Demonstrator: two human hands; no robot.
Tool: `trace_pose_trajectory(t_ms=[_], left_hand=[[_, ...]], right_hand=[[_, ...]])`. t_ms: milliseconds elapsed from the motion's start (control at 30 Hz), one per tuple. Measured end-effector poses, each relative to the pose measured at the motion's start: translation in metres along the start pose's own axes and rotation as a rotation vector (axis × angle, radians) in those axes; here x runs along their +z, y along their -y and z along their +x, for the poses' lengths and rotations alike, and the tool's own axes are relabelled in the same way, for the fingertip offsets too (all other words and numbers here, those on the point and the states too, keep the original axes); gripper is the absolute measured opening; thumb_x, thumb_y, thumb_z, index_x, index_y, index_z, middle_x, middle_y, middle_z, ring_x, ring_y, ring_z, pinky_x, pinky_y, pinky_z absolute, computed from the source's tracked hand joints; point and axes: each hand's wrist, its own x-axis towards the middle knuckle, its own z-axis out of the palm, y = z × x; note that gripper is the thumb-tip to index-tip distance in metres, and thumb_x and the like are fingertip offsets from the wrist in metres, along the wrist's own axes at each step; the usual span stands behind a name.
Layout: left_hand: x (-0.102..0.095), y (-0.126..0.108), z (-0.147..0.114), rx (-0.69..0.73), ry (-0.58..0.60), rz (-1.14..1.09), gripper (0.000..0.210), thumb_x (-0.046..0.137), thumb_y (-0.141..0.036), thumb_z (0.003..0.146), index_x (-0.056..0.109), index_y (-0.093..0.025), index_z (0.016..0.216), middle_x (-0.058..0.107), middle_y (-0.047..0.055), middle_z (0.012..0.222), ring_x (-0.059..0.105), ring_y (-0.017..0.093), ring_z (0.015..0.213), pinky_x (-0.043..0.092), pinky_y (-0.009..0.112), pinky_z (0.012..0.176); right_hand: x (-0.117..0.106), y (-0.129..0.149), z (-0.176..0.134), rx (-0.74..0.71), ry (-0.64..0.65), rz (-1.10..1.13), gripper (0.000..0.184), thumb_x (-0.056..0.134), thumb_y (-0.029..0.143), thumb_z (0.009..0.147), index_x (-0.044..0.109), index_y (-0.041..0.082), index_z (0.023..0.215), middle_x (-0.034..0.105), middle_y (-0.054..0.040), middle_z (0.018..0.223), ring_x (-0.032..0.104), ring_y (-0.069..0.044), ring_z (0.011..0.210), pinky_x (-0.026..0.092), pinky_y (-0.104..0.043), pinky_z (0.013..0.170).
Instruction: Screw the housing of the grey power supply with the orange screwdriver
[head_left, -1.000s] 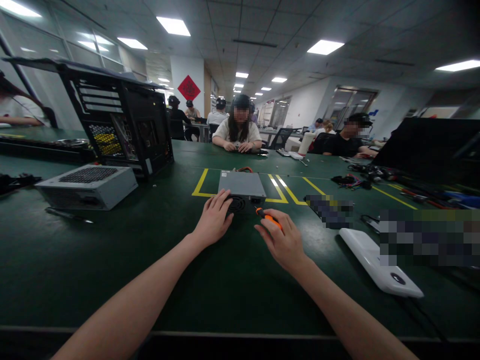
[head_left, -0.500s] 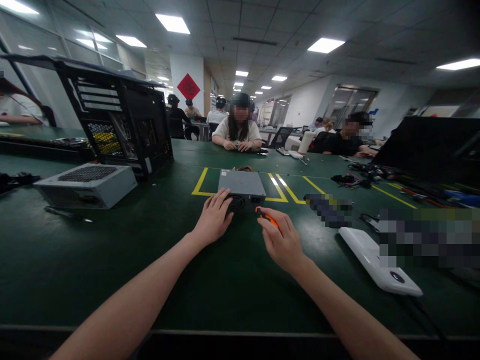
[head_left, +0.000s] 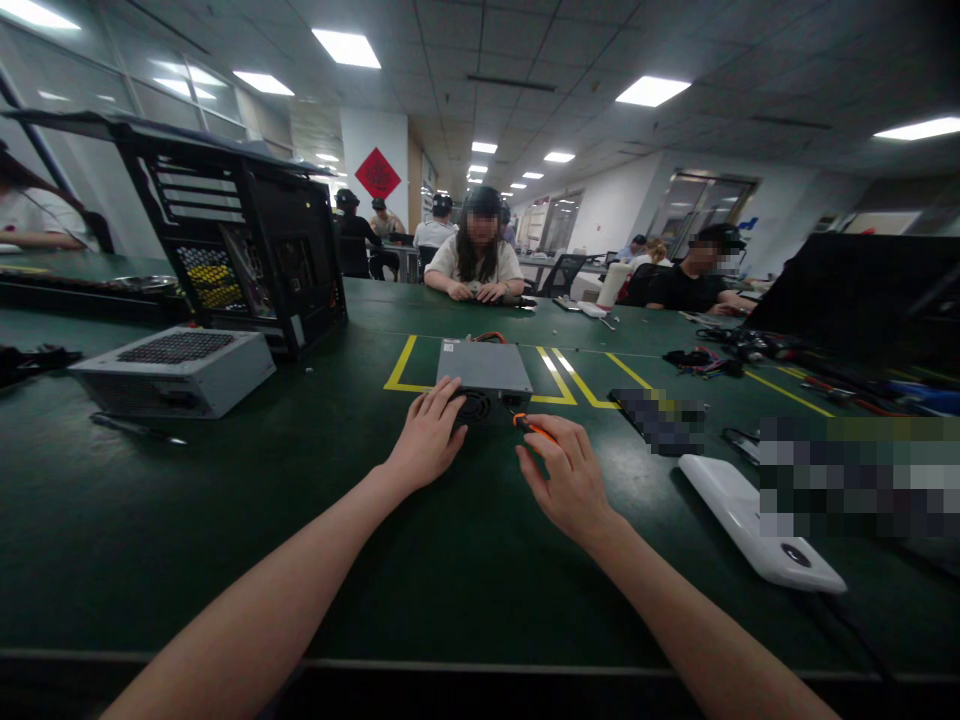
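Observation:
A grey power supply unit [head_left: 486,366] lies on the green table, its fan grille and socket facing me. My left hand [head_left: 429,432] holds its near left corner, fingers on the top edge and thumb down by the grille. In my right hand [head_left: 564,470] is a screwdriver [head_left: 534,428] with an orange and black handle. The fingertips pinch that handle, and the thin shaft points at the socket side of the unit. Whether the tip sits in a screw is too small to tell.
To the left stand a second power supply [head_left: 180,372], a pen [head_left: 137,430] and an open black computer case [head_left: 247,230]. On the right are a white device [head_left: 761,525], a blurred dark object [head_left: 656,420] and cables [head_left: 712,355]. A person [head_left: 474,250] sits opposite.
My right fingers have shifted slightly around the screwdriver handle, which now lies a little flatter. My left hand and the power supply have stayed in place.

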Motion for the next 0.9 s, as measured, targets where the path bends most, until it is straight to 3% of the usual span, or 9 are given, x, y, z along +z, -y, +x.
trace_pose_trajectory(t_ms=[233, 400, 567, 733, 900], left_hand=[[0.0001, 0.0007, -0.0002, 0.003, 0.001, 0.003, 0.038, 0.04, -0.024, 0.085, 0.041, -0.017, 0.123, 0.029, 0.01, 0.142, 0.018, 0.023, 0.134, 0.026, 0.045, 0.105], [-0.0001, 0.0, 0.0001, -0.003, 0.012, 0.016, 0.039, 0.041, -0.025, 0.085, 0.041, -0.017, 0.123, 0.028, 0.01, 0.142, 0.018, 0.022, 0.134, 0.027, 0.044, 0.105], [0.0002, 0.0, 0.0, 0.002, 0.014, 0.021, 0.039, 0.041, -0.024, 0.085, 0.041, -0.016, 0.123, 0.028, 0.01, 0.143, 0.018, 0.022, 0.134, 0.027, 0.044, 0.105], [0.0002, 0.0008, -0.0004, 0.002, 0.015, 0.02, 0.039, 0.04, -0.024, 0.085, 0.041, -0.016, 0.123, 0.027, 0.01, 0.143, 0.018, 0.022, 0.134, 0.027, 0.044, 0.105], [-0.0009, 0.0003, -0.0003, 0.005, 0.012, 0.014, 0.039, 0.041, -0.024, 0.085, 0.041, -0.017, 0.123, 0.027, 0.011, 0.143, 0.017, 0.023, 0.134, 0.027, 0.044, 0.105]], right_hand=[[0.001, 0.0002, -0.0014, 0.013, 0.01, 0.038, 0.035, 0.048, 0.006, 0.078, 0.043, 0.02, 0.11, 0.051, -0.0128, 0.11, 0.05, -0.023, 0.1, 0.048, -0.042, 0.079], [0.0, 0.0002, -0.0013, -0.003, 0.01, -0.031, 0.024, 0.054, 0.01, 0.078, 0.049, 0.022, 0.099, 0.052, -0.0102, 0.101, 0.049, -0.023, 0.094, 0.048, -0.039, 0.074], [0.0016, 0.001, -0.0017, 0.001, 0.02, 0.029, 0.034, 0.049, 0.004, 0.077, 0.044, 0.018, 0.108, 0.048, -0.0141, 0.111, 0.047, -0.023, 0.102, 0.047, -0.041, 0.081], [0.0014, -0.001, -0.0017, 0.018, 0.015, -0.015, 0.03, 0.053, 0.009, 0.078, 0.047, 0.023, 0.104, 0.052, -0.0102, 0.104, 0.05, -0.023, 0.096, 0.048, -0.041, 0.076], [0.0006, -0.0002, -0.0004, 0.034, -0.011, 0.035, 0.039, 0.049, 0.005, 0.078, 0.04, 0.019, 0.113, 0.048, -0.0143, 0.11, 0.049, -0.023, 0.102, 0.049, -0.041, 0.08]])
